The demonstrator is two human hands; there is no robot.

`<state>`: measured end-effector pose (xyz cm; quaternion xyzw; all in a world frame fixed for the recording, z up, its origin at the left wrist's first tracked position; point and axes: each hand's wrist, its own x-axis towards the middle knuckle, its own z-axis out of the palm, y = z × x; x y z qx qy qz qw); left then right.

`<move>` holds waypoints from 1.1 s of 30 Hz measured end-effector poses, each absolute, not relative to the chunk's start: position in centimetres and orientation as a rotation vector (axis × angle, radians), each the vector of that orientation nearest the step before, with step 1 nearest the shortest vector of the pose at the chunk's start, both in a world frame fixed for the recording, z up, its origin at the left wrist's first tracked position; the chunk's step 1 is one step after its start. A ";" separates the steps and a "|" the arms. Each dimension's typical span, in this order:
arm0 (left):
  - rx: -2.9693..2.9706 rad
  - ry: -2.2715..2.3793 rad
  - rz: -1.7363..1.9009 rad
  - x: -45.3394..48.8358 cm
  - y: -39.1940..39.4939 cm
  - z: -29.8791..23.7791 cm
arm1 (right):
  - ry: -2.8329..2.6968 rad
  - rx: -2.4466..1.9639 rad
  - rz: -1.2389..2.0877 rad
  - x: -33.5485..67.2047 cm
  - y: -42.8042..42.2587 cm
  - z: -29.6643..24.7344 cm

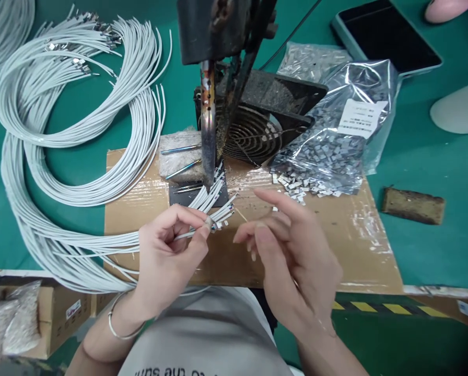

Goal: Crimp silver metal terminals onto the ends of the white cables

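My left hand (167,250) pinches the ends of a bundle of white wires (214,206) between thumb and fingers, just in front of a dark press tool (208,125). The wire tips fan out toward the tool's base, and one tip carries a small metal terminal. My right hand (289,245) hovers to the right of the wire ends with fingers spread and nothing in them. The hands are over a taped cardboard sheet (355,240) on the green table.
Long loops of white wires (81,120) cover the left of the table. An open plastic bag of small metal terminals (328,151) spills beside a fan grille (253,133). A tablet (386,36) lies far right, a brown block (413,206) near it, a cardboard box (57,318) below left.
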<state>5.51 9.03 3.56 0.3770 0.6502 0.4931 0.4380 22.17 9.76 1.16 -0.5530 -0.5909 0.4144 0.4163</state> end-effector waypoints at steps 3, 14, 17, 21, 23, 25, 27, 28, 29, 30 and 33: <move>0.924 1.613 1.242 5.4 9.3 3.6 | -1.530 -1.364 1.015 22.3 10.1 1.3; 0.910 1.677 1.226 5.1 10.8 4.1 | -1.495 -1.207 1.141 22.0 11.4 1.8; 0.895 1.664 1.233 5.2 11.2 4.4 | -1.410 -1.174 1.219 21.5 11.6 1.8; 0.870 1.654 1.248 5.4 11.7 4.6 | -1.333 -1.135 1.274 21.1 11.8 1.8; 0.877 1.655 1.246 5.4 11.8 4.6 | -1.309 -1.123 1.287 21.0 11.8 1.8; 0.892 1.658 1.248 5.5 11.9 4.6 | -1.292 -1.121 1.293 21.0 11.9 1.7; 0.912 1.663 1.253 5.5 12.0 4.5 | -1.277 -1.121 1.295 21.0 12.0 1.7; 0.921 1.665 1.254 5.5 12.1 4.5 | -1.265 -1.121 1.300 20.9 12.1 1.6; 0.928 1.666 1.255 5.5 12.2 4.4 | -1.252 -1.122 1.308 20.9 12.1 1.6; 0.933 1.667 1.256 5.5 12.2 4.3 | -1.238 -1.125 1.318 20.9 12.2 1.5; 0.945 1.667 1.271 5.4 12.5 4.1 | -1.225 -1.120 1.324 20.7 12.6 1.4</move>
